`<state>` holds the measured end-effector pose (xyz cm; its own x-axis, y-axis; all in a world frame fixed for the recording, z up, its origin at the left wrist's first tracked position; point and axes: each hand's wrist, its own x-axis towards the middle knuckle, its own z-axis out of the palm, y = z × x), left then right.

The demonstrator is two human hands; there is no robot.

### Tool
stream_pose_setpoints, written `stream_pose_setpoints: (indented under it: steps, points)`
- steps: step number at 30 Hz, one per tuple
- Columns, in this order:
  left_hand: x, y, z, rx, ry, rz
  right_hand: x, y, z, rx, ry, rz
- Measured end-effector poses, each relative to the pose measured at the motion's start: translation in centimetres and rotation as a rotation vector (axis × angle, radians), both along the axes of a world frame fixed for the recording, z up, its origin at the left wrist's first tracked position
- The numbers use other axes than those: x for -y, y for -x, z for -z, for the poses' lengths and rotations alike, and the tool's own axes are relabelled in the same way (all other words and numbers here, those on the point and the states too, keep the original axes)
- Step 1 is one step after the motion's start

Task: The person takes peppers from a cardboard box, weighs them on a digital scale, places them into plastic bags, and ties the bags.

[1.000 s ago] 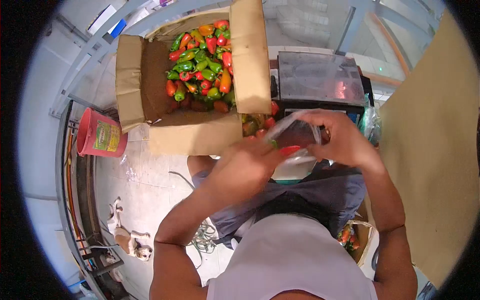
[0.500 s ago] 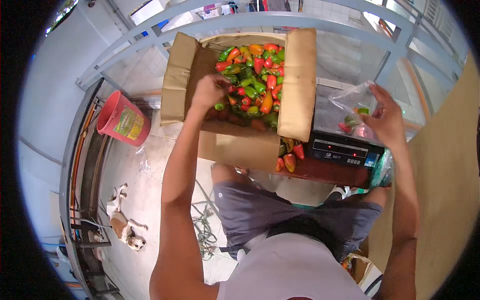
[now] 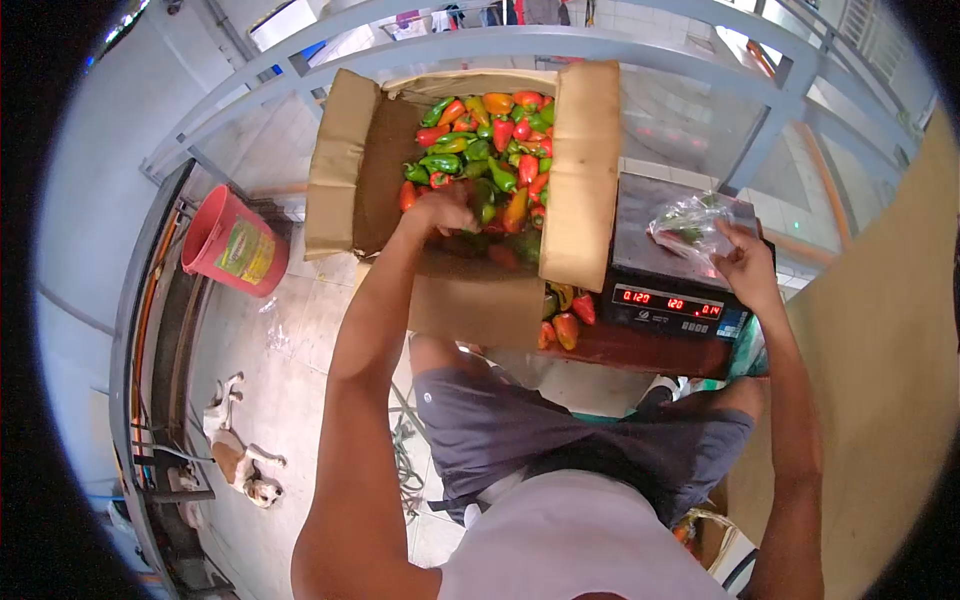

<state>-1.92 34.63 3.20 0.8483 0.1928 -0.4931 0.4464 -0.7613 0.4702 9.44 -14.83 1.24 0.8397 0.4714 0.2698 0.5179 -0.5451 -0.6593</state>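
Inside the cardboard box (image 3: 585,170), my left hand (image 3: 445,212) reaches over a pile of red, green and orange peppers (image 3: 500,130). Its fingers are curled and slightly blurred, closed on a dark green pepper (image 3: 485,198). To the right, my right hand (image 3: 748,265) pinches the edge of a clear plastic bag (image 3: 705,215). A few red and green peppers (image 3: 680,232) show through the plastic. The bag rests on the platform of a digital scale (image 3: 640,190), whose red display is lit.
Several peppers (image 3: 565,325) lie between the box and the scale on a reddish-brown surface (image 3: 640,350). A red bucket (image 3: 225,240) stands on the floor at left, with a dog (image 3: 235,460) lying below it. A metal railing (image 3: 680,60) runs behind the box.
My left hand has moved down and right within the box. My right hand has lowered the bag onto the scale, and digits now glow on its display.
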Motion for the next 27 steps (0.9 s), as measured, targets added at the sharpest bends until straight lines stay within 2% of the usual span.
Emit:
stream_pose_setpoints:
  steps: [2, 3, 6, 7, 8, 10, 11, 13, 14, 16, 17, 18, 20, 21, 23, 25, 27]
  points:
    - [0.2, -0.6, 1.1, 0.141, 0.290, -0.182, -0.5, -1.1, 0.0, 0.033, 0.127, -0.022]
    - [1.4, -1.6, 1.5, 0.078, 0.345, -0.278, -1.3, -1.1, -0.2, 0.056, 0.089, -0.051]
    - [2.6, -4.3, 4.8, 0.298, -0.143, -0.198, -3.0, -1.8, -0.9, 0.105, 0.279, -0.029]
    - [2.2, -4.4, 5.9, 0.535, -0.097, -0.115, -3.0, -2.6, -0.3, 0.205, 0.252, -0.059]
    - [1.7, -4.5, 6.8, 0.639, -0.072, -0.073, -3.1, -3.8, 0.3, 0.303, 0.224, -0.088]
    - [3.0, -3.2, 4.1, 0.346, 0.173, -0.196, -3.5, -5.6, -0.9, 0.498, 0.232, -0.107]
    - [3.7, -2.6, 3.5, 0.392, 0.143, -0.170, -4.0, -5.8, -2.7, 0.590, 0.267, -0.096]
    - [3.2, -2.3, 4.5, 0.435, 0.102, -0.166, -5.1, -4.4, -9.0, 0.068, 0.184, -0.044]
    - [5.1, -1.3, 1.3, 0.341, 0.234, -0.234, -5.4, -4.1, -11.4, -0.187, 0.136, -0.026]
    - [2.9, -1.6, 0.7, 0.494, 0.380, -0.303, -5.1, -4.7, -12.8, -0.216, 0.024, -0.033]
    - [5.0, -0.4, -3.3, 0.714, 0.354, -0.359, -4.7, -4.9, -13.3, -0.232, -0.035, -0.030]
    - [5.2, -0.6, -5.2, 0.848, 0.425, -0.303, -4.5, -5.0, -13.6, -0.261, -0.062, -0.028]
    - [12.2, 0.3, -12.6, 1.115, 0.734, -0.328, -4.9, -4.8, -14.0, -0.322, -0.105, -0.047]
    - [14.7, -0.8, -14.2, 1.196, 0.881, -0.302, -5.2, -4.5, -14.5, -0.336, -0.111, -0.053]
    - [18.4, -5.2, -14.3, 1.145, 1.167, -0.052, -5.9, -4.1, -15.5, -0.360, -0.128, -0.074]
    - [22.3, -9.8, -12.5, 0.992, 1.071, 0.034, -6.0, -3.8, -16.1, -0.326, -0.125, -0.085]
    - [25.1, -13.2, -10.6, 0.774, 0.758, 0.131, -5.2, -3.8, -16.4, -0.313, -0.089, -0.063]
